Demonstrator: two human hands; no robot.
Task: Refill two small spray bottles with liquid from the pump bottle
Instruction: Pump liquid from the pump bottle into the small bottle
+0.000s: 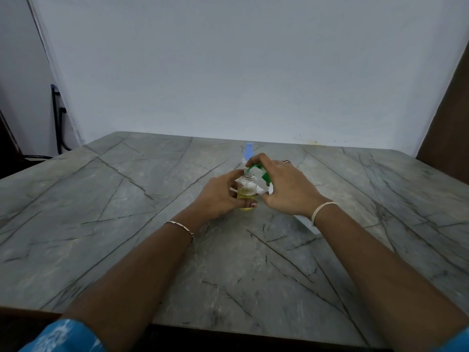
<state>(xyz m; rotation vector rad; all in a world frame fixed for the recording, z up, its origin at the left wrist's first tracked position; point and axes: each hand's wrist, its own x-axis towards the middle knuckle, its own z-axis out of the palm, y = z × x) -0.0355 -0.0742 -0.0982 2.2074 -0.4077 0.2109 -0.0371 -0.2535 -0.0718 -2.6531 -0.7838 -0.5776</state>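
Two hands, both loaded. Near the table (152, 275) edge, the pump bottle (305, 223) shows as a white body under your right wrist, apparently tilted; what supports it is hidden. Your right hand (286, 184) is curled over its green pump head (265, 177), spout right at the open neck of the small bottle (245, 189). Your left hand (220, 196) wraps that bottle, upright mid-table, part full of yellow liquid.

Risks:
- The neck is narrow. If the spout slips on a press, liquid goes over your fingers and the table.
- Your fingers mask the level, so overfill is likely.
- The blue-capped bottle (248, 149) stands just behind your hands. A knuckle bump could topple it.
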